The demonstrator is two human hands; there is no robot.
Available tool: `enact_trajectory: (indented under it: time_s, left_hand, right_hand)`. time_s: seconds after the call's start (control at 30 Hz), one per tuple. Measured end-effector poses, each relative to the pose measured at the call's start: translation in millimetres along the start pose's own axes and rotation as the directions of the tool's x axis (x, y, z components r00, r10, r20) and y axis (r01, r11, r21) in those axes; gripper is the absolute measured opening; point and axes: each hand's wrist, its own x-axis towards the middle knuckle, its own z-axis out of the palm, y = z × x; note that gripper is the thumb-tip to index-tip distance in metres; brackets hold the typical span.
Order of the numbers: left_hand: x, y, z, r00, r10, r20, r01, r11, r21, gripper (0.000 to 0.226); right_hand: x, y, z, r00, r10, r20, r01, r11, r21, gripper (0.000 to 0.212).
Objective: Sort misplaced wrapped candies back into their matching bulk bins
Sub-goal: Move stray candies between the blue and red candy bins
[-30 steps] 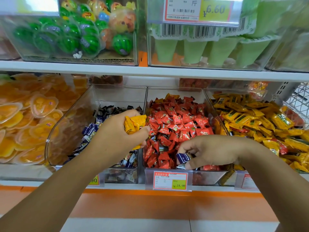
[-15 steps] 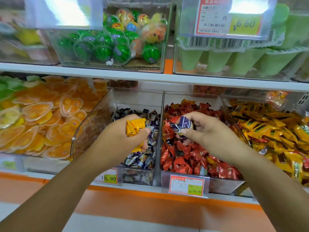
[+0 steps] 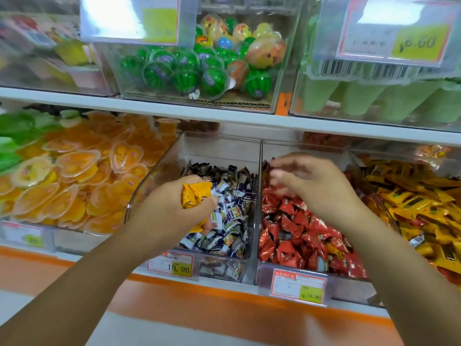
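Fingers of the left hand (image 3: 172, 208) curl tight around a clutch of yellow candies (image 3: 195, 193), just above the blue-and-white candy bin (image 3: 219, 148). The right hand (image 3: 314, 186), motion-blurred, has its fingers loosely spread over the red candy bin (image 3: 301, 149), near the divider.

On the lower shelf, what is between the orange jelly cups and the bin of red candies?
In the head view, the clear bin of blue-and-white candies, with the left hand holding yellow candies over it.
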Motion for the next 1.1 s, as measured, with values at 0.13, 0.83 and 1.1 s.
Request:
enact_trajectory:
  time_s: [0.13,0.83,1.1]
  left_hand:
    - [5,-2,9,0.998,0.006,0.055,-0.01,0.998,0.069,0.025]
    - [16,6,41,0.991,-0.005,0.132,-0.008,0.995,0.097,0.023]
    - [18,4,44,0.986,-0.021,0.164,0.004,0.995,0.102,0.021]
  right_hand:
    - [-16,22,-5,0.953,0.052,0.298,0.102,0.872,-0.479,0.019]
    - [-7,64,10,0.96,0.012,0.281,0.218,0.6,-0.77,0.038]
    - [-7,65,23,0.966,-0.021,0.256,0.229,0.523,-0.821,0.038]
